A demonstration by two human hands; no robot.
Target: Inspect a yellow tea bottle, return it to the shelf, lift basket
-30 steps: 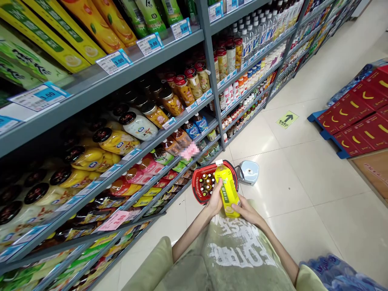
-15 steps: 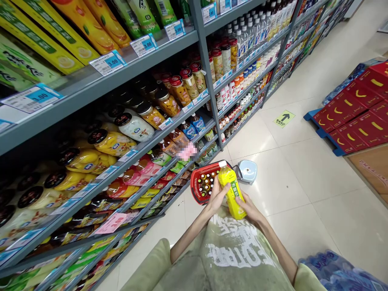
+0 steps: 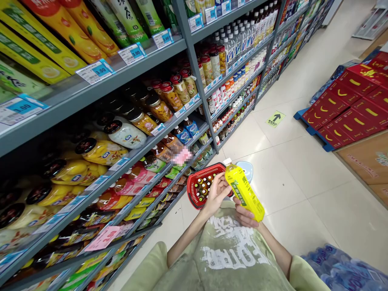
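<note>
Head view, everything relative to the red basket [image 3: 191, 195] on the floor, small bottles [image 3: 203, 189] inside. Yellow bottle [image 3: 245, 190] is up in the air, overlapping the basket's right end in frame; tilted, white cap [image 3: 227, 161] toward the basket, base away from it. Both hands on it: my left hand [image 3: 216, 192] has its fingers grasping the upper part, basket side; my right hand [image 3: 246, 217] has its fingers curled round the lower body. Shelf [image 3: 121, 79] is left of the basket. To hold it well, I'd carry the weight low with the right, just steady with the left, squeeze lightly (plastic probably dents), keep label uncovered.
</note>
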